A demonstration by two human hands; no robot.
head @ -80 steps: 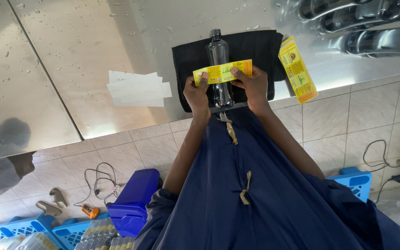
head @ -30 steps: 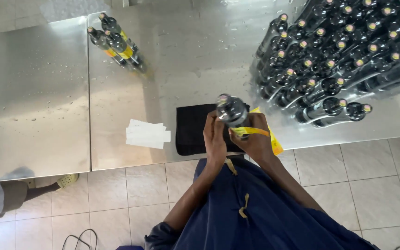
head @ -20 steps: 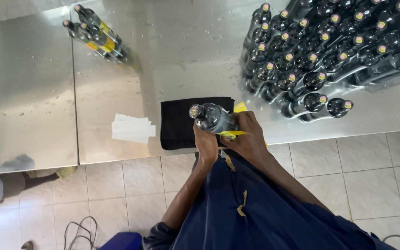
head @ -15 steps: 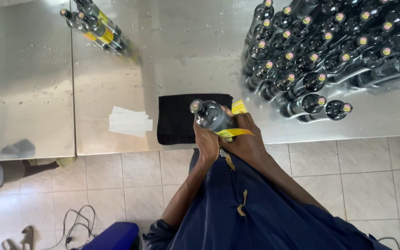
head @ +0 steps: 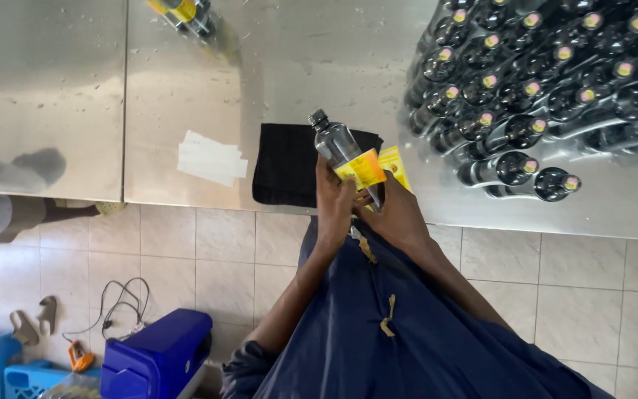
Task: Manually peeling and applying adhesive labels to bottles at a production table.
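A steel worktop (head: 297, 66) fills the upper part of the view, its wet surface split by a seam left of the black cloth (head: 286, 166). The cloth lies flat at the near edge. Left of the cloth rests a small stack of white paper strips (head: 210, 157). Right of the cloth stands a dense crowd of dark capped bottles (head: 526, 81). Far behind the cloth, at the top edge, stand a few labelled bottles (head: 186, 13). Yellow labels (head: 395, 164) lie just right of the cloth.

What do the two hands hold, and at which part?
Both the left hand and the right hand hold one clear bottle at its lower body, around the yellow label.
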